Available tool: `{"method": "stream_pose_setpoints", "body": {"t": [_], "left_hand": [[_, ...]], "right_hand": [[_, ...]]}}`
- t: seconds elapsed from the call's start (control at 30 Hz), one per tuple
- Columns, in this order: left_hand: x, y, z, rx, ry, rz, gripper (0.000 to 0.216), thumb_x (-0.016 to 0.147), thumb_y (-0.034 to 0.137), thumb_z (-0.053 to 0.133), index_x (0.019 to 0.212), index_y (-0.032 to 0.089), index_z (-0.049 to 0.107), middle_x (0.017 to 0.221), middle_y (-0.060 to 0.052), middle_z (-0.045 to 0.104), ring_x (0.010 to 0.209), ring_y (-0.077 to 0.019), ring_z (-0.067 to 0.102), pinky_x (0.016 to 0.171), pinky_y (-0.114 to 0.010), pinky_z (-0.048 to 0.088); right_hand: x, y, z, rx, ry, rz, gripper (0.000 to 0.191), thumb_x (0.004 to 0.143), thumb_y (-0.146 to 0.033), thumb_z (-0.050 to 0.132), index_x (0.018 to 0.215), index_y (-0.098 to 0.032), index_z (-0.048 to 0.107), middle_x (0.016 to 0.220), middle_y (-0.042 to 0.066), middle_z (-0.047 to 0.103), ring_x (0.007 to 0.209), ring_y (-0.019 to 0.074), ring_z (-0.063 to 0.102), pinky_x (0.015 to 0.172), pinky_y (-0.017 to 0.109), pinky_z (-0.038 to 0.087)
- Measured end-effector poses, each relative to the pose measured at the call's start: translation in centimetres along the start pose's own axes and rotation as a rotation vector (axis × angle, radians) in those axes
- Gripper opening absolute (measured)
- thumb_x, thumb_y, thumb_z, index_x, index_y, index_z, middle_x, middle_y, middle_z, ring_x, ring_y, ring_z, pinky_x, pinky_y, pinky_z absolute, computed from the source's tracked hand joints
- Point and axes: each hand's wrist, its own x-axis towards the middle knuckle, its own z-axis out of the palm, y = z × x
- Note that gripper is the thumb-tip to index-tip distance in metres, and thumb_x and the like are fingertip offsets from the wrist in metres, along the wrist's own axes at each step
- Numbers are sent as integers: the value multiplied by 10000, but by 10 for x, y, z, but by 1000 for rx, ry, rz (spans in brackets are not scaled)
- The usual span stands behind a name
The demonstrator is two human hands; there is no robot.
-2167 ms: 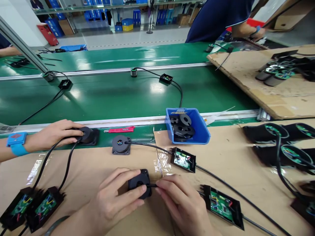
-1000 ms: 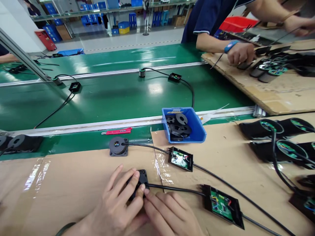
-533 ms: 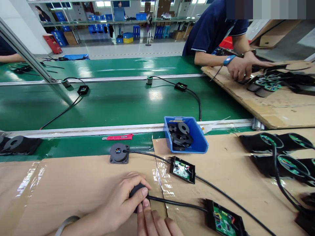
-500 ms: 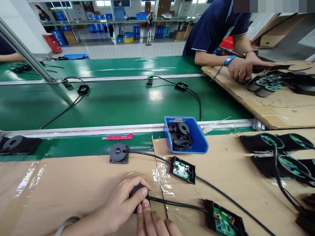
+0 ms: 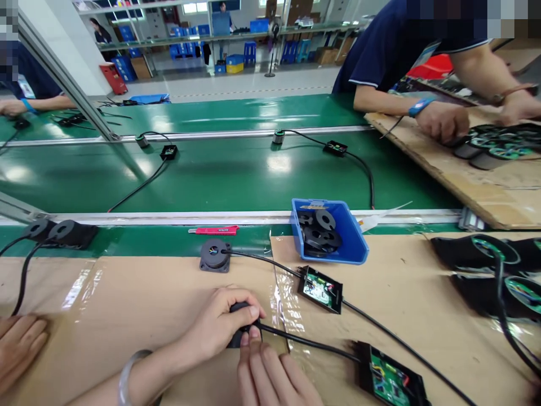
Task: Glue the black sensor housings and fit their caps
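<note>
One cardboard-covered worktop (image 5: pixel 139 296) fills the foreground, blue bin (image 5: pixel 350 239) at its far edge. Next, the left hand (image 5: pixel 224 318), curled in a snug grip, and the right hand (image 5: pixel 273 366) bunched beside it, its pinch hidden. Then an open box (image 5: pixel 367 366), green board (image 5: pixel 387 380) showing. Smaller: the black cap (image 5: pixel 235 339), low in the middle, held in the left, the right touching it.

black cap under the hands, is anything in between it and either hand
Nothing visible is. The left hand wraps around the black cap, and the right hand appears to touch its near side, close to the cable. The other cap lies apart, farther off.
</note>
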Motion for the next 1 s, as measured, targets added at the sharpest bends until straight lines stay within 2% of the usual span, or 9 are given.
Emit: {"method": "stream_pose_setpoints", "body": {"t": [0.1,0.17,0.33,0.47,0.53,0.6,0.7,0.83,1.0], "left_hand": [[2,0,0,-17,-3,-15,386,764,500,745,741,128,645,589,-1,576,476,-91,495,467,-192,379],[3,-2,-1,-30,-17,1,440,750,547,763,746,122,653,575,1,577,477,-90,484,472,-195,373],[9,-6,-20,-93,-60,55,641,799,721,645,905,95,733,924,-123,730,706,-173,634,596,-253,489],[7,-5,-38,-156,-134,114,556,887,617,591,1061,109,732,1136,-161,735,1082,-270,654,948,-371,507],[4,-6,-41,-91,-229,160,477,870,536,645,1089,122,738,1233,-154,700,1137,-279,636,1002,-387,484],[1,-5,-38,-13,-284,184,448,861,477,660,1133,127,725,1158,-139,723,1009,-254,675,923,-370,525],[-2,-2,-31,156,-221,244,340,878,367,601,1092,137,731,975,-100,752,820,-208,677,784,-310,555],[-5,3,-24,371,-115,360,276,877,243,507,965,152,752,911,-57,758,831,-194,689,739,-251,561],[-14,3,-24,527,-53,594,355,1008,232,353,1099,191,694,828,26,747,720,-112,710,689,-188,566]], "right_hand": [[2,2,0,-17,33,-36,386,910,75,411,701,-103,684,641,83,674,571,159,559,520,327,355],[2,2,1,-22,36,-81,384,903,74,393,714,-90,684,652,97,673,578,166,562,531,330,364],[-2,5,2,-43,-8,-150,321,902,50,402,834,-64,695,755,122,706,629,177,605,563,328,390],[-6,7,0,-32,-29,-147,326,902,43,393,864,-64,699,786,122,716,637,172,617,577,326,413],[-7,7,0,-41,-52,-156,288,902,30,433,884,-70,703,813,122,724,660,176,629,591,323,429],[-8,6,1,-48,-57,-160,246,895,25,484,883,-81,706,805,114,725,675,176,639,599,314,442],[-10,3,4,-19,-33,-130,239,903,24,504,892,-102,706,782,102,724,666,174,653,579,297,456],[-13,2,6,35,-44,-107,249,926,25,494,949,-116,699,805,99,734,641,167,669,535,274,470],[-19,5,11,81,-2,-85,225,907,47,543,914,-117,698,772,76,727,597,142,671,505,247,449]]}}
